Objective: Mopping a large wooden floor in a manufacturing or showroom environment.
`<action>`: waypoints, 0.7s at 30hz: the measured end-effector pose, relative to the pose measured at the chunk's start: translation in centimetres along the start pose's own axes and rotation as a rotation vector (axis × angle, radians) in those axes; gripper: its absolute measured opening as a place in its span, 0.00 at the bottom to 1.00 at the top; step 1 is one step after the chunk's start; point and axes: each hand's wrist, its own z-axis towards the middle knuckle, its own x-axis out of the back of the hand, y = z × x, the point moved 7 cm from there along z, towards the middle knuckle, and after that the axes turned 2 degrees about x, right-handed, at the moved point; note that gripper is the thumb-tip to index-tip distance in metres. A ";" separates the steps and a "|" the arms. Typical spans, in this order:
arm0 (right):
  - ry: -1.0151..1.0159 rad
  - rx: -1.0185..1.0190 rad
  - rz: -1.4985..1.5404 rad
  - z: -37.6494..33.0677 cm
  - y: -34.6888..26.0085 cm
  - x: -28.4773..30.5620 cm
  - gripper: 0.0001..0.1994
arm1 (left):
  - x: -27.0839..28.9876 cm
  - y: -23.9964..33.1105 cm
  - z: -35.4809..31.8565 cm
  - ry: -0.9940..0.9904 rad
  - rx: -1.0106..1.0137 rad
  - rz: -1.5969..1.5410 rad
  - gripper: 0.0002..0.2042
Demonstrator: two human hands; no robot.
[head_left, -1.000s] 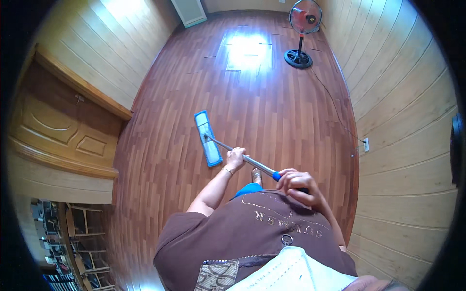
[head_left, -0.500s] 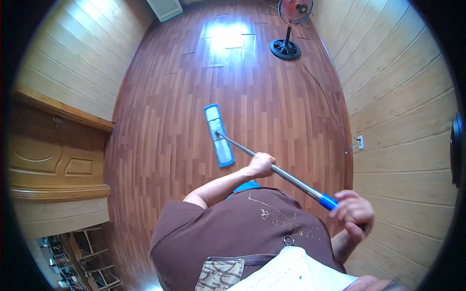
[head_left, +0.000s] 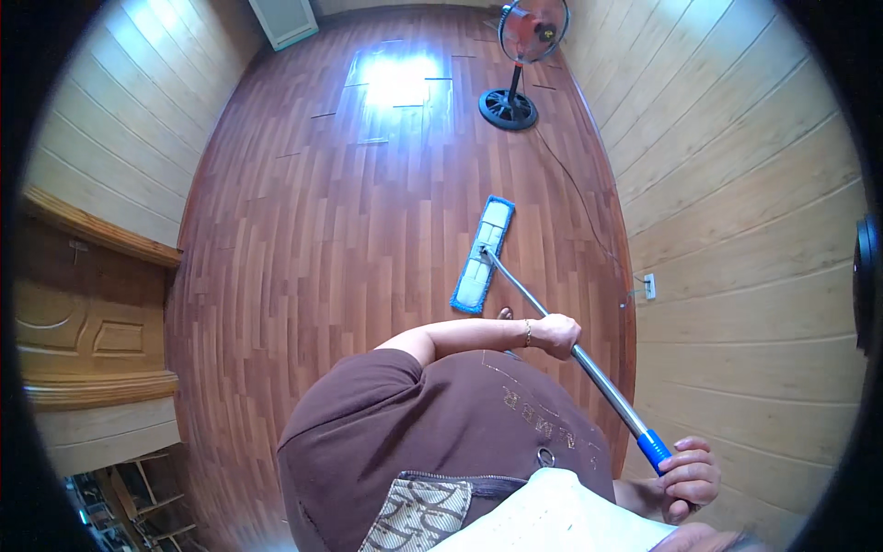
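Observation:
A flat floor mop (head_left: 602, 386) slants across in front of me, its metal pole running from lower right up to a wide head. That mop head (head_left: 483, 253) is a long rectangle, white on top with a blue fringe, lying flat on the wood floor. Partway down the pole, my left hand (head_left: 557, 336) is wrapped round the metal, a bracelet on its wrist. My right hand (head_left: 688, 478) grips the blue handle end, close to the right wall. Just below the mop head, part of my foot (head_left: 505, 314) shows.
A standing fan (head_left: 509, 109) is on the floor ahead to the right. Its cord (head_left: 579, 198) trails along the right wall to an outlet (head_left: 650, 286). A wooden door (head_left: 92, 313) is on the left, shelves (head_left: 138, 506) at lower left, and a white cabinet (head_left: 283, 20) far ahead.
The mop head has swept to the right across the floor and turned to tilt the other way. Both hands have shifted right and lower with the pole. The whole view has turned slightly.

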 end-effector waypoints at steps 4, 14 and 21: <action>0.100 0.086 0.106 1.3 3.8 1.9 0.23 | 2.6 -2.7 1.0 0.077 0.030 -0.031 0.08; -0.268 0.325 0.697 13.9 18.5 -3.8 0.19 | 11.8 -18.1 -3.2 0.528 0.427 -0.039 0.05; -0.674 0.321 0.869 18.8 23.7 -11.1 0.14 | 9.4 -23.1 -13.9 1.100 0.639 0.044 0.11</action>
